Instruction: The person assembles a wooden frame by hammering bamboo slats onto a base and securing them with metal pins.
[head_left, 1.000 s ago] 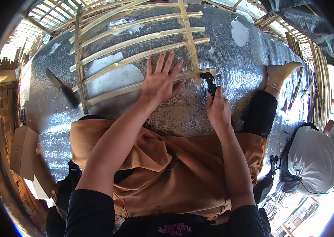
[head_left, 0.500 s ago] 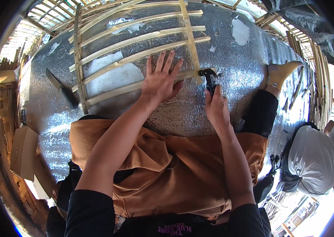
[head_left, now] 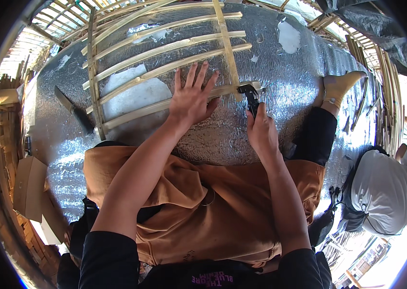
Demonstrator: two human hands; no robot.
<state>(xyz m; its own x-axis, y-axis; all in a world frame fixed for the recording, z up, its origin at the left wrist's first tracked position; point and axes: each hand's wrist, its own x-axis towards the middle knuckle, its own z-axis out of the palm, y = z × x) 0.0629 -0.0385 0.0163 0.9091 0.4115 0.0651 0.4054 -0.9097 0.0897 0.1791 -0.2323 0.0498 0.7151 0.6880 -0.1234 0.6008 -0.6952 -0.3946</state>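
The nearest bamboo strip [head_left: 136, 113] runs left to right beneath the flat, finger-spread left hand [head_left: 190, 101] to the right crosspiece [head_left: 227, 45], beside which the black hammer [head_left: 250, 98] points forward from the nearer, clenched right hand [head_left: 263, 132].

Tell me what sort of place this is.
Probably a makeshift bamboo or wood workshop, though I can't be sure: a slatted lattice lies on a silvery foil sheet, the right hand holds a black hammer, and long thin poles line the right side.
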